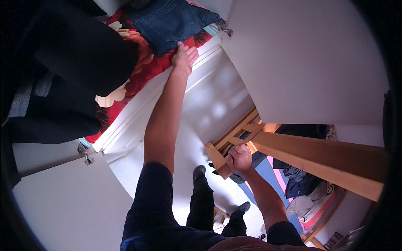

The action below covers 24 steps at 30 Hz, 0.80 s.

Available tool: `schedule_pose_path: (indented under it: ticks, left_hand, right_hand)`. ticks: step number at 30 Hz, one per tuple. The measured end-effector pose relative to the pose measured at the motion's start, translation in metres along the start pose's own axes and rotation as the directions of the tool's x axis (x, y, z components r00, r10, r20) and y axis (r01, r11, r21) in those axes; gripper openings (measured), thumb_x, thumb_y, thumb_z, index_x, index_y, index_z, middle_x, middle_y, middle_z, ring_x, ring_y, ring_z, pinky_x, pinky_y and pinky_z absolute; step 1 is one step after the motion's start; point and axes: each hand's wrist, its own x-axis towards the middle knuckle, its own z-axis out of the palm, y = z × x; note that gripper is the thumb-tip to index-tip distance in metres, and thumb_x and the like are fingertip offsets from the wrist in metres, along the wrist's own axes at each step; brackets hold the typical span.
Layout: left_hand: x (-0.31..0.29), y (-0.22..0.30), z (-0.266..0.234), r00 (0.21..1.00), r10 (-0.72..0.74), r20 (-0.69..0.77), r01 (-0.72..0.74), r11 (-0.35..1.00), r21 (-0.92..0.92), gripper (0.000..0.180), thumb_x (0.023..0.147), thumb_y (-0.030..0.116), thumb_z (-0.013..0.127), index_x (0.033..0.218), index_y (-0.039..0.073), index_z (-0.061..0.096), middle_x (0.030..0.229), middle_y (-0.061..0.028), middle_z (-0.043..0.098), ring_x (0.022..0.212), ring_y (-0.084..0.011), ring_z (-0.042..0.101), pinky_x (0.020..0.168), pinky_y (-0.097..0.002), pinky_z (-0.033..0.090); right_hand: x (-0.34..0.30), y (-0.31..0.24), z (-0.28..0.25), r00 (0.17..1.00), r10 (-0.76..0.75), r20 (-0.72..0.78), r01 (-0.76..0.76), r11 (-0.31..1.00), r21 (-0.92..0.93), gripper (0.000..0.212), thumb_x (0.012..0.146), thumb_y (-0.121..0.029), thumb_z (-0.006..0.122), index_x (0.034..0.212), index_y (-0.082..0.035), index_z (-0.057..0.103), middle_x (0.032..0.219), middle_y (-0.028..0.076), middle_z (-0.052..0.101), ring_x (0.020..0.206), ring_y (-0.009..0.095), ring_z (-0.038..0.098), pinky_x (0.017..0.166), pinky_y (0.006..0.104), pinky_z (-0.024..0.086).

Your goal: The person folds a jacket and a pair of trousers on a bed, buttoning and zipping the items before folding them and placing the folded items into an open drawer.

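Observation:
My left hand (184, 57) reaches up to a cupboard shelf, its fingers spread and its thumb side against the lower edge of folded dark blue jeans (169, 25). Under the jeans lies a red floral blanket (146, 69), which runs along the shelf's white front edge (125, 109). Lower down and to the right, my right hand (240, 158) is closed around the end of a wooden bed rail (218, 158). Part of the rail is hidden behind those fingers.
Dark clothes (83, 54) hang at the left, over the blanket. Two white cupboard doors (310, 62) stand swung out on metal hinges (226, 31). A thick wooden beam (318, 159) crosses at right, above a bed with piled clothes (301, 182). My feet (199, 172) are far below.

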Motion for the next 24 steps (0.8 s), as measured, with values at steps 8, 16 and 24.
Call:
schedule_pose_path:
  ticks: [8,16,24]
  left_hand:
    - [-0.204,-0.131,-0.103,0.998,0.023,-0.057,0.002,0.915,0.405,0.042,0.103,0.036,0.051,0.122,0.0,0.061,0.108,-0.012,0.07,0.092,-0.0213,0.068,0.083,-0.0341,0.055]
    - [-0.403,-0.306,-0.217,0.974,0.222,-0.052,-0.078,0.538,0.839,0.04,0.105,0.023,0.047,0.136,-0.002,0.052,0.137,-0.0182,0.053,0.127,-0.0312,0.049,0.109,-0.0402,0.038]
    - [-0.377,-0.279,-0.149,0.705,0.621,0.343,-0.596,0.258,0.76,0.052,0.101,0.026,0.056,0.146,0.003,0.043,0.145,-0.0181,0.046,0.129,-0.0279,0.048,0.108,-0.0372,0.039]
  right_hand:
    - [-0.001,-0.007,0.008,0.995,-0.049,-0.085,0.049,0.999,0.001,0.009,0.063,-0.016,0.066,0.068,-0.008,0.064,0.074,0.009,0.056,0.076,0.03,0.056,0.068,0.0427,0.045]
    - [-0.025,0.008,0.011,0.992,-0.106,-0.075,0.095,0.986,-0.136,0.013,0.078,-0.023,0.062,0.081,-0.011,0.064,0.09,0.008,0.059,0.095,0.026,0.055,0.086,0.0385,0.048]
    - [-0.178,0.011,-0.022,0.933,0.049,-0.357,0.022,0.981,0.192,0.029,0.082,-0.013,0.065,0.109,-0.003,0.065,0.128,0.014,0.06,0.111,0.034,0.057,0.094,0.0418,0.05]
